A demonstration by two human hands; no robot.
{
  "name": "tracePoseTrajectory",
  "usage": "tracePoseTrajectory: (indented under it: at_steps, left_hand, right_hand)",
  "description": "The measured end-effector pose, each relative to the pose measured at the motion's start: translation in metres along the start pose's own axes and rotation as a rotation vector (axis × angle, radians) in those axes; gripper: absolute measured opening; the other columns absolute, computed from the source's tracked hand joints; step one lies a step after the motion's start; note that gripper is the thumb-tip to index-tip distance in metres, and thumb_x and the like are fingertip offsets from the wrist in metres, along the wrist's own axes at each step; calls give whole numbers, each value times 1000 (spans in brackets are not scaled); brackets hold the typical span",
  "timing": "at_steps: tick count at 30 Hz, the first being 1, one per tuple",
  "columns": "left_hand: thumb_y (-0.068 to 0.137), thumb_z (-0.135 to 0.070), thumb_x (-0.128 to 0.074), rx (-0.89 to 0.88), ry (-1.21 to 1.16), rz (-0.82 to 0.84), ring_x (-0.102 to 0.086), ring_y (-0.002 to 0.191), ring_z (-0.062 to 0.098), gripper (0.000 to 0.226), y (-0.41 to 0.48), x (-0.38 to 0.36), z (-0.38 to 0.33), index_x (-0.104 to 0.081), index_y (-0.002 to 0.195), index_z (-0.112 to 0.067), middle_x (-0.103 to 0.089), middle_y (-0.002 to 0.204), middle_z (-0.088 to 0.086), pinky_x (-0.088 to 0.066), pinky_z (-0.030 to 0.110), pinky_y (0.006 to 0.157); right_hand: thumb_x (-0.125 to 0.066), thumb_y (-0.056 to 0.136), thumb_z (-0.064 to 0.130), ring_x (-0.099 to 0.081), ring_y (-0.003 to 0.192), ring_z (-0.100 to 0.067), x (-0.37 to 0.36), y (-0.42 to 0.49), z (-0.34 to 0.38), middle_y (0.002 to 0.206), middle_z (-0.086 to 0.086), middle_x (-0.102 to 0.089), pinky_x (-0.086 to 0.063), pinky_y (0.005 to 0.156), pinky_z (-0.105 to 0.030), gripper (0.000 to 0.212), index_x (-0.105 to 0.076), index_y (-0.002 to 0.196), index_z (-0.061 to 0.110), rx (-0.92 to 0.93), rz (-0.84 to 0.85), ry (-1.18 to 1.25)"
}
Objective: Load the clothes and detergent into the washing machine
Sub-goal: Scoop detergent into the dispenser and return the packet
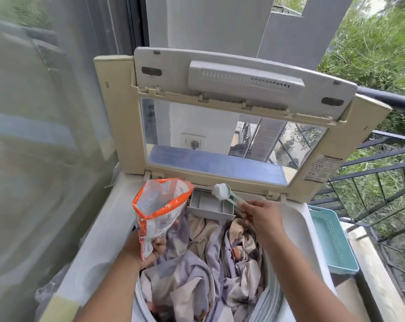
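looking down into a top-loading washing machine [313,228], lid [231,108] folded up and back, its clear pane facing the camera. drum holds a heap of clothes [208,263], lilac and beige fabric bunched together, filling the tub close to the rim.

left hand [150,249] over the left side of the drum, fingers curled tight around the bottom corner of an orange-and-white detergent bag [159,208]. bag is held upright, mouth open at the top, leaning slightly toward the lid.

right hand [264,219] over the back right of the drum, fingertips pinched closed on the end of a pale green scoop [229,196]. scoop bowl is heaped with white powder [221,189] and sits level, hanging just above the back left part of the grey detergent drawer [210,205]. drawer is pulled out from the back rim of the machine, jutting over the clothes; its compartments are visible, but i cannot tell whether any powder is in them.

light blue plastic basket [334,242] stands just right of the machine on a ledge. black metal railing [382,163] beyond it, green vegetation behind. glass door with a mesh screen [45,112] along the left.
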State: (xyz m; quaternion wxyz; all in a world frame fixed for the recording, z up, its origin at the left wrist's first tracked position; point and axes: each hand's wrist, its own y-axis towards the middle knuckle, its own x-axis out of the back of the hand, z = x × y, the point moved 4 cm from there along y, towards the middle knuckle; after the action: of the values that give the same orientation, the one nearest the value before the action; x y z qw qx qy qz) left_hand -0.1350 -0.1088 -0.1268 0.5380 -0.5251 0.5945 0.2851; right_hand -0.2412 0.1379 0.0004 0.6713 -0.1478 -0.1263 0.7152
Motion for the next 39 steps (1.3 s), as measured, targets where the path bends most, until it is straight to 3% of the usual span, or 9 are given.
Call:
tracePoseTrajectory:
  at_steps: [5, 15, 20, 26, 30, 33, 34, 36, 39]
  left_hand:
    - [96, -40, -18, 71, -12, -75, -59, 95, 23, 59, -5, 16, 7, -32, 145, -10, -37, 150, 12, -48, 26, 82]
    - [92, -48, -20, 24, -38, -29, -60, 89, 23, 66, 5, 29, 1, -40, 140, -7, -48, 138, 14, -53, 28, 75]
    - [62, -28, -81, -19, -47, -100, -53, 51, 19, 66, 3, 28, -1, -51, 117, -10, -49, 102, 10, -48, 26, 40]
    - [51, -25, -87, -28, 19, -135, -50, 45, 14, 76, 2, 15, 0, -47, 114, -11, -43, 99, 6, -44, 20, 35]
    - [79, -31, -65, -51, 44, -162, -59, 65, 23, 48, -2, 14, -1, -56, 120, -8, -58, 113, 12, -52, 30, 54]
    - [35, -21, -91, -78, 142, -182, -49, 42, 16, 62, -4, 2, -1, -66, 89, -6, -58, 79, 8, -43, 21, 35]
    - [35, -20, -90, -85, 179, -211, -47, 38, 14, 50, -7, -6, 0, -69, 78, -7, -57, 69, 6, -40, 19, 32]
    - [73, -24, -66, -114, 186, -357, -47, 36, 13, 16, -8, -8, -4, -68, 73, -8, -58, 56, 4, -40, 18, 32]
    - [97, -18, -28, -137, 294, -530, -50, 33, 15, 42, -7, 1, -4, -61, 74, -6, -57, 47, 6, -42, 17, 32]
  right_hand:
    - [-67, 83, 8, -41, 41, -17, -10, 5, -3, 45, -7, -49, -32, 45, -24, 24, -66, 60, 9, 228, -108, -355]
    - [-66, 83, 4, -50, 65, -18, -23, -5, 15, 68, -9, -62, -25, 58, -19, 10, -74, 78, 1, 679, -201, -840]
    - [-71, 76, -2, -58, 53, -28, -31, -13, 16, 65, -12, -60, -42, 53, -22, 4, -73, 73, 1, 897, -188, -947]
    - [-74, 67, -4, -50, 48, -30, -33, -16, 5, 62, -10, -52, -43, 37, -33, 14, -61, 63, 1, 993, -108, -1133]
    - [-78, 64, -4, -49, 48, -28, -30, -17, 8, 62, -8, -51, -39, 39, -26, 17, -62, 63, 3, 1000, -83, -1163]
    - [-75, 69, 0, -54, 53, -20, -30, -35, 37, 65, -9, -58, -43, 52, -17, 5, -71, 69, 2, 1061, -117, -895]
    - [-72, 70, 1, -52, 55, -13, -32, -47, 50, 65, -9, -59, -39, 55, -9, 1, -71, 69, 1, 1085, -96, -801]
    - [-70, 70, 1, -51, 55, -14, -40, -73, 74, 62, -9, -60, -38, 53, -8, 3, -71, 67, 1, 1122, 11, -704]
    - [-65, 66, 9, -51, 47, -18, -51, -101, 89, 56, -8, -58, -39, 44, -22, 10, -67, 58, 3, 1097, 233, -730]
